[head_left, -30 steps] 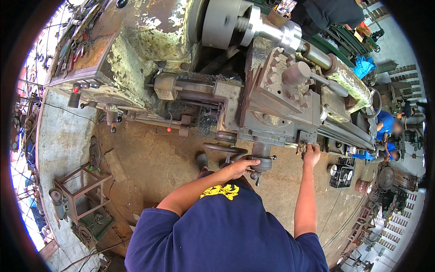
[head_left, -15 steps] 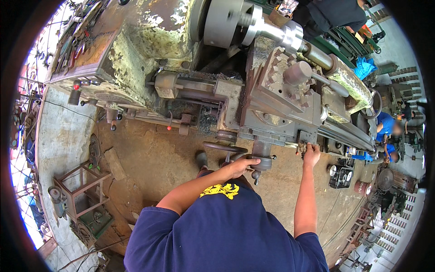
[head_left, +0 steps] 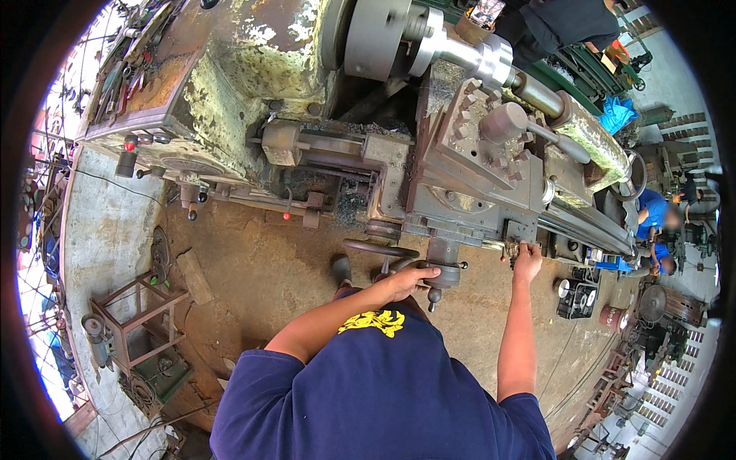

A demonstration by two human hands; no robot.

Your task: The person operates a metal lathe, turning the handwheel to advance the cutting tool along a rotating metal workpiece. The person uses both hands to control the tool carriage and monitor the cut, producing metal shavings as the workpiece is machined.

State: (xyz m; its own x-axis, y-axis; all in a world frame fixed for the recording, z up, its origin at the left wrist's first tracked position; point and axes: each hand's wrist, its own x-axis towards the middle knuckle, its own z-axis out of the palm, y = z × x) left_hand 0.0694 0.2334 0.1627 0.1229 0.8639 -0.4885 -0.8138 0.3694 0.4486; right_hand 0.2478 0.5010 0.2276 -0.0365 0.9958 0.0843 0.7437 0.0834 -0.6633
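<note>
Currently, left grip [head_left: 406,284]: curled on round collar [head_left: 445,276], thumb across its left side.
Right grip [head_left: 527,261]: at dark block [head_left: 520,230], near edge; can't tell if pinching.
Collar location: between both grips, touching left.

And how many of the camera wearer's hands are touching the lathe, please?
2. The left hand is on the round cross-slide dial; the right hand is at the lower edge of the small dark block farther right. Its fingertips are partly hidden.

Inscriptions: none legible. Navy shirt [head_left: 399,391], yellow print [head_left: 373,323]: apparently ornamental; any lettering in it cannot be made out.
</note>
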